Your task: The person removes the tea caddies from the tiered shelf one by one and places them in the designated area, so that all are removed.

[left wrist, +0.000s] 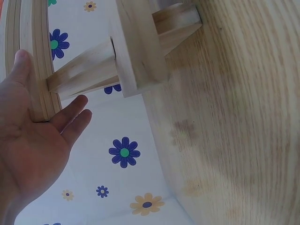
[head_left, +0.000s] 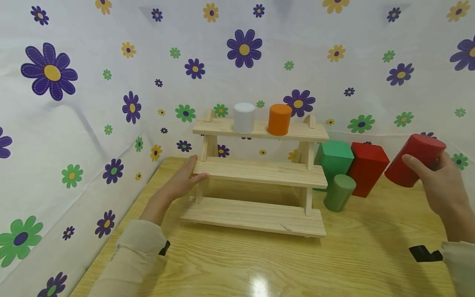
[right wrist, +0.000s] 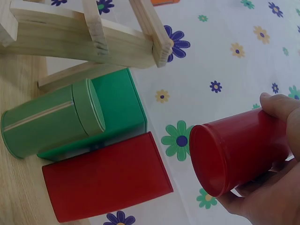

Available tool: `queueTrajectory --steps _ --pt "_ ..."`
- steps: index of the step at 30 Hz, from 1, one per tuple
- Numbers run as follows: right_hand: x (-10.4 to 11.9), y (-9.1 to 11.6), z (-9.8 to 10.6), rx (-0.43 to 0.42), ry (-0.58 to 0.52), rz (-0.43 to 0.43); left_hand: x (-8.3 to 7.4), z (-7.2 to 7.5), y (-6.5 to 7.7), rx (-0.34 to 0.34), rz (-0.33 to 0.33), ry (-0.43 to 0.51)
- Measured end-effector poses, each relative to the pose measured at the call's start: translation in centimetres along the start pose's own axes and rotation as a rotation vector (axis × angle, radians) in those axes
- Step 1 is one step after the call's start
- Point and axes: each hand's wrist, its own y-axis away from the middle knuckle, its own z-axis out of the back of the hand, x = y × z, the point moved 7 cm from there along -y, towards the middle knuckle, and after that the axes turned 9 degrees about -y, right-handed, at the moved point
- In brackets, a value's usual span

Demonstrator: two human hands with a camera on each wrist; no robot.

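My right hand (head_left: 445, 185) grips a red cylindrical canister (head_left: 412, 163), thumb on the near side and fingers behind. It is held tilted in the air to the right of the boxes. In the right wrist view the canister's round end (right wrist: 208, 161) faces the red box. My left hand (head_left: 182, 178) holds the left end of the middle board of a three-tier wooden shelf (head_left: 259, 171). The left wrist view shows its thumb and fingers (left wrist: 77, 123) on opposite sides of the board. A white canister (head_left: 243, 118) and an orange canister (head_left: 279, 120) stand on the top tier.
Right of the shelf stand a green box (head_left: 335, 154), a red box (head_left: 367, 167) and, before them, a green canister (head_left: 339, 193). All rest on a wood-grain table (head_left: 230, 260). White flowered cloth (head_left: 130, 24) hangs behind and at the left.
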Motion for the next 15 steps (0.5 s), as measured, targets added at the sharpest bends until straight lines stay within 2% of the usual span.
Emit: queueTrajectory --steps 7,15 --pt "-0.28 0.17 0.97 -0.044 -0.012 -0.017 -0.08 0.09 -0.16 -0.009 -0.006 -0.024" --pt "-0.29 -0.03 0.66 -0.041 0.005 -0.031 -0.05 0.07 -0.03 -0.006 0.011 -0.012"
